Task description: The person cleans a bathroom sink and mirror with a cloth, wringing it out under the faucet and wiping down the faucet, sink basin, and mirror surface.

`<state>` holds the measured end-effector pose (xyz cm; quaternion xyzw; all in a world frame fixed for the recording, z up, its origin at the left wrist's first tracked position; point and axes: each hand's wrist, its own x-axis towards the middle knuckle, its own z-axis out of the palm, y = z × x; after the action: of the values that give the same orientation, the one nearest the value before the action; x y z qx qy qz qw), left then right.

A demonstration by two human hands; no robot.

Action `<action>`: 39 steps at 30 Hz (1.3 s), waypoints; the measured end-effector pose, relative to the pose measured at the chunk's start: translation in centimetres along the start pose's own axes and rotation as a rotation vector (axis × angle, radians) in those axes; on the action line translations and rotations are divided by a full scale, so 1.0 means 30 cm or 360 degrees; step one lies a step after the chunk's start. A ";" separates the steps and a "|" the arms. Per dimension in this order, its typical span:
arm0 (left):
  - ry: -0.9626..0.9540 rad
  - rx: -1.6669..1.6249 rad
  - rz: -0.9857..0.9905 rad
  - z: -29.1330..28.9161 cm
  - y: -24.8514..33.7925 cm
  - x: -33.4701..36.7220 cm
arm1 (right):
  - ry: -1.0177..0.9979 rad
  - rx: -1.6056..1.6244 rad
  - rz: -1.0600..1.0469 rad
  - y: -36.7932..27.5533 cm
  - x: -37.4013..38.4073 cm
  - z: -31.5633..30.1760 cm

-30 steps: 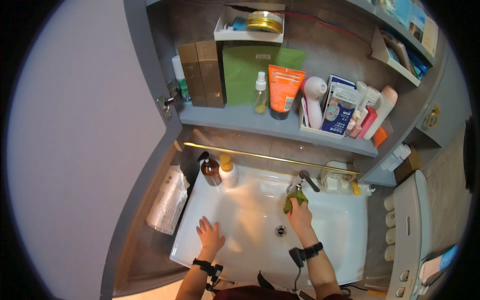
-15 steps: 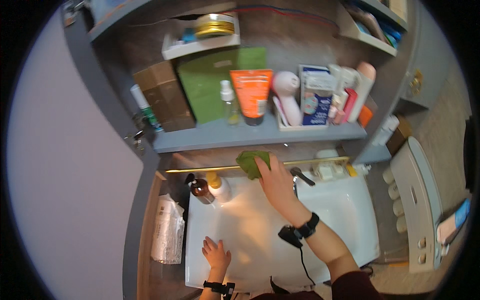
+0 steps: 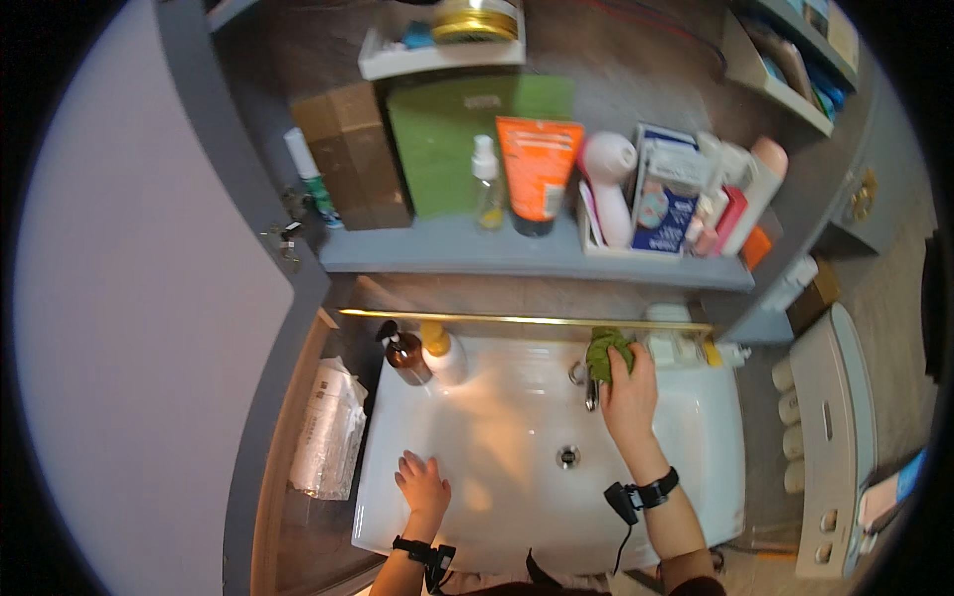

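My right hand (image 3: 630, 399) is closed on a crumpled green cloth (image 3: 606, 354). It holds the cloth against the thin gold rail (image 3: 487, 318) behind the sink, just over the metal faucet (image 3: 592, 395). The white sink (image 3: 517, 502) spreads below, with a round drain (image 3: 567, 457) in its basin. Over the sink's left part, my left hand (image 3: 423, 484) is bare and open, its fingers slightly apart. Whether it touches the sink surface I cannot tell. Each wrist wears a black strap with a small device.
A brown pump bottle (image 3: 405, 360) and a white bottle with yellow top (image 3: 443, 355) stand at the sink's back left. Above runs a grey shelf (image 3: 447, 248) bearing an orange tube (image 3: 538, 169) and other toiletries. A wrapped packet (image 3: 328, 432) lies left; a white appliance (image 3: 830, 447) stands right.
My right hand has carried the green cloth rightward along the gold rail to the faucet. My left hand stays over the sink's left part. The whole view has shifted slightly.
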<state>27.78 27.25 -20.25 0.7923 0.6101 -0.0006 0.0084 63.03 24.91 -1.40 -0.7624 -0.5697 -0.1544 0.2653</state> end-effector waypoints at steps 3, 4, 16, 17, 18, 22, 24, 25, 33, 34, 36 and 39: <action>-0.0067 0.0081 -0.0053 -0.015 0.005 0.006 | -0.0168 -0.0248 0.0052 0.003 0.097 0.167; -0.0093 0.0096 -0.0078 -0.019 0.005 0.017 | -0.0189 -0.0297 0.0070 -0.004 0.122 0.207; -0.0101 0.0106 -0.0102 -0.003 0.023 0.015 | -0.0563 -0.0419 0.0229 0.139 0.125 0.192; -0.0094 0.0125 -0.0089 -0.008 0.024 0.002 | -0.0595 -0.0395 0.0234 0.143 0.117 0.195; -0.0117 0.0123 -0.0096 -0.012 0.029 0.001 | -0.0601 -0.0389 0.0256 0.145 0.113 0.196; -0.0189 0.0120 -0.0128 -0.019 0.037 -0.002 | -0.0612 -0.0387 0.0300 0.139 0.111 0.205; -0.0183 0.0117 -0.0138 -0.024 0.028 0.018 | -0.0555 -0.0406 0.0289 0.126 0.124 0.206; -0.0179 0.0113 -0.0141 -0.023 0.026 0.021 | -0.0515 -0.0422 0.0277 0.122 0.125 0.205; -0.0192 0.0140 -0.0092 -0.025 0.034 0.022 | -0.0469 -0.0486 0.0281 0.148 0.107 0.221; -0.0132 0.0135 -0.0093 -0.018 0.028 0.019 | -0.0475 -0.0426 0.0298 0.144 0.105 0.230; -0.0011 0.0126 -0.0093 -0.002 0.017 0.005 | -0.0454 -0.0408 0.0227 0.140 0.097 0.235; -0.0138 0.0136 -0.0133 -0.011 0.037 -0.013 | -0.0452 -0.0424 0.0268 0.143 0.099 0.219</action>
<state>28.75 26.60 -19.92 0.7650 0.6411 -0.0613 0.0009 67.58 30.16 -6.12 -0.8497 -0.5102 -0.0968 0.0911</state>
